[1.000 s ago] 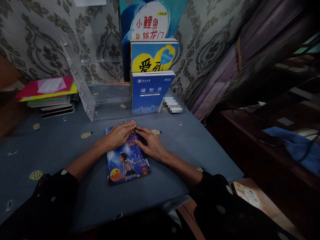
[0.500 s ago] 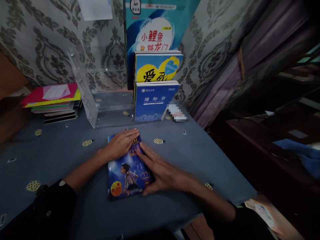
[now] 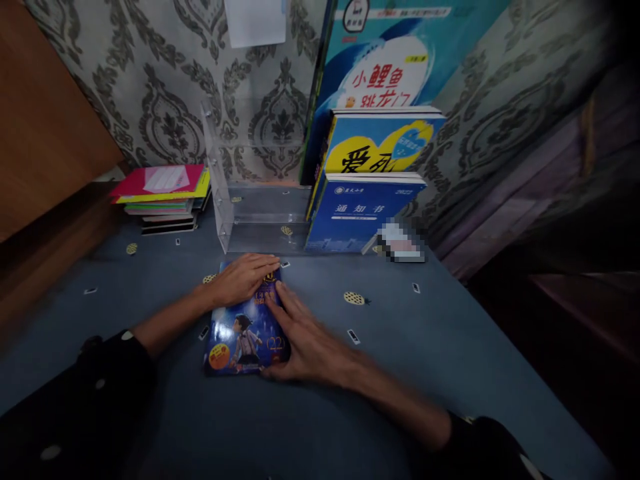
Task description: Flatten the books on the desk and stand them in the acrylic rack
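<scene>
A blue-purple paperback book [image 3: 249,341] lies face up on the table, its cover showing a cartoon figure and the number 22. Across its upper part rests my left hand [image 3: 245,279], fingers stretched out and close together. My right hand [image 3: 305,340] is along the book's right side, fingers extended onto the cover and thumb spread toward the lower edge. Both hands touch the book, and part of its title is hidden under the left one.
Behind the book stands a clear acrylic rack [image 3: 220,200]. Upright in it are a blue booklet [image 3: 365,213], a yellow-and-blue book [image 3: 345,143] and a large teal book [image 3: 380,40]. A stack of books and folders [image 3: 163,200] lies left. Patterned tablecloth [image 3: 400,360] covers the table.
The view has turned left, shifting the rack and stack rightward in the picture. Against the tablecloth, the book has slid left with both hands on it, closer to the rack's left panel.
</scene>
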A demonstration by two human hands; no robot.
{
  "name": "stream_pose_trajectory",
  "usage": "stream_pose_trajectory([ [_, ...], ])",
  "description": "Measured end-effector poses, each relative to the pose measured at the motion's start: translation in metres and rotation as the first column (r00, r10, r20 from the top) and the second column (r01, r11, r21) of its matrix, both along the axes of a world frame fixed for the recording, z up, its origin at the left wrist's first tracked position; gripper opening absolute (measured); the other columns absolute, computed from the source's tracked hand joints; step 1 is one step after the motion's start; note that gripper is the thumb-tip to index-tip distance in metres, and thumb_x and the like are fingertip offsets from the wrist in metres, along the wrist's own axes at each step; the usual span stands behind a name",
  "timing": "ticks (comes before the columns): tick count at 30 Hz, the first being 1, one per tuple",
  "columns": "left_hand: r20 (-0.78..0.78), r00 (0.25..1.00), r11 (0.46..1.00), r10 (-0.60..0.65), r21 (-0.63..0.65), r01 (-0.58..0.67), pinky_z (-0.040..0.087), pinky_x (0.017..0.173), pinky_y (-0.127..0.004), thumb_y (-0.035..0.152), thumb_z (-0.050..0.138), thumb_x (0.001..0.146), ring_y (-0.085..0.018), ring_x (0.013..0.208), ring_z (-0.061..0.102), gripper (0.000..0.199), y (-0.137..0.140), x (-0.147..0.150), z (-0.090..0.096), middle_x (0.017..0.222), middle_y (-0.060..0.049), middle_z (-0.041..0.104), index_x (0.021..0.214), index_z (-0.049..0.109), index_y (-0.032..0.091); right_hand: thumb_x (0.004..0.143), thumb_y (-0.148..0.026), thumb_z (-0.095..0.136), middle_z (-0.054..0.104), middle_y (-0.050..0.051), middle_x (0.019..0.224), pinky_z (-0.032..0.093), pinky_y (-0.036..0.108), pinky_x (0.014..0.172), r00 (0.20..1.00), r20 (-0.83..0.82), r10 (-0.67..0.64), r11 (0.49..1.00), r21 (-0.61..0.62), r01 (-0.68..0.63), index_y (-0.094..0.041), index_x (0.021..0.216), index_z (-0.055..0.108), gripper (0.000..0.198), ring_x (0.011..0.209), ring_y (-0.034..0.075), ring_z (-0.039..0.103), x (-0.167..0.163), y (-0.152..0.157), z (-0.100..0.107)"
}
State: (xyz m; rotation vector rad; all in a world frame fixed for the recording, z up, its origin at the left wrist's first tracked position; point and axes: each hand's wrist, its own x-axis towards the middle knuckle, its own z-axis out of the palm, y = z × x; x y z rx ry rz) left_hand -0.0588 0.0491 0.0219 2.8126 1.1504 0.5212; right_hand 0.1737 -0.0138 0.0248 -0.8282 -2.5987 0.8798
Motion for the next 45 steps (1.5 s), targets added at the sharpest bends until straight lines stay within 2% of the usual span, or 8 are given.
stream_pose_trajectory([
  [9,-0.031,0.999,0.999,0.034,0.014,-0.033,0.046,0.103,-0.050,0.011,0.044,0.092,-0.024,0.125,0.057,0.045,0.022,-0.017,0.000,0.138,-0.010,0.062,0.133,0.059,0.020,0.064,-0.056,0.084,0.010,0.023,0.165,0.026,0.061,0.120,0.999,0.036,-0.032,0.999,0.017,0.032,-0.014,0.159,0.018,0.123,0.152,0.041,0.013,-0.020,0.023,-0.003],
  [16,0.033,0.999,0.999,-0.015,0.035,0.014,0.047,0.102,-0.047,0.010,0.044,0.093,-0.023,0.121,0.059,0.043,0.028,-0.021,-0.006,0.135,-0.009,0.064,0.131,0.060,0.019,0.068,-0.053,0.084,0.015,0.026,0.164,0.027,0.060,0.120,1.000,0.009,-0.030,0.999,0.038,0.030,-0.008,0.155,0.031,0.112,0.152,0.042,0.015,-0.019,0.019,-0.003],
  [21,0.098,0.995,0.999,-0.022,0.042,0.018,0.048,0.102,-0.046,0.010,0.045,0.093,-0.022,0.119,0.060,0.042,0.028,-0.021,-0.011,0.133,-0.010,0.066,0.130,0.061,0.018,0.075,-0.058,0.078,0.020,0.021,0.164,0.028,0.060,0.120,0.998,-0.056,-0.031,0.995,0.096,0.036,-0.016,0.154,0.034,0.100,0.151,0.039,0.020,-0.014,0.014,-0.018],
  [24,0.118,0.993,0.999,-0.020,0.040,0.015,0.048,0.102,-0.046,0.008,0.046,0.091,-0.022,0.119,0.061,0.044,0.022,-0.018,-0.012,0.132,-0.009,0.066,0.130,0.062,0.020,0.077,-0.057,0.077,0.023,0.019,0.164,0.031,0.060,0.119,0.996,-0.088,-0.033,0.990,0.131,0.044,-0.018,0.153,0.037,0.094,0.150,0.038,0.023,-0.013,0.012,-0.024],
  [30,0.111,0.993,0.998,-0.046,0.052,0.041,0.048,0.103,-0.047,0.009,0.047,0.090,-0.022,0.119,0.061,0.044,0.003,-0.013,-0.008,0.128,-0.008,0.068,0.129,0.063,0.020,0.079,-0.057,0.075,0.030,0.029,0.158,0.034,0.059,0.117,0.997,-0.077,-0.021,0.981,0.188,0.036,-0.005,0.147,0.044,0.091,0.148,0.040,0.028,-0.016,0.011,-0.022],
  [35,0.110,0.990,0.995,-0.089,0.051,0.084,0.048,0.103,-0.048,0.010,0.045,0.093,-0.022,0.119,0.060,0.041,-0.012,-0.010,-0.004,0.128,-0.010,0.067,0.128,0.063,0.018,0.082,-0.056,0.072,0.035,0.026,0.157,0.037,0.058,0.117,0.996,-0.078,-0.033,0.972,0.230,0.050,-0.008,0.145,0.048,0.083,0.146,0.039,0.033,-0.015,0.007,-0.022],
  [40,0.113,0.985,0.989,-0.130,0.092,0.120,0.051,0.100,-0.047,0.009,0.045,0.093,-0.023,0.117,0.062,0.038,-0.023,-0.007,-0.004,0.125,-0.012,0.068,0.126,0.064,0.014,0.085,-0.054,0.071,0.047,0.025,0.149,0.043,0.057,0.112,0.996,-0.067,-0.051,0.957,0.282,0.068,-0.010,0.137,0.057,0.069,0.141,0.038,0.043,-0.015,-0.001,-0.017],
  [45,0.132,0.980,0.986,-0.148,0.094,0.136,0.052,0.099,-0.046,0.009,0.043,0.094,-0.022,0.118,0.061,0.039,-0.037,-0.005,-0.004,0.125,-0.011,0.068,0.127,0.063,0.017,0.089,-0.046,0.068,0.056,0.023,0.142,0.049,0.054,0.108,0.991,-0.123,-0.060,0.944,0.315,0.096,-0.011,0.129,0.061,0.054,0.134,0.035,0.053,-0.011,-0.009,-0.017],
])
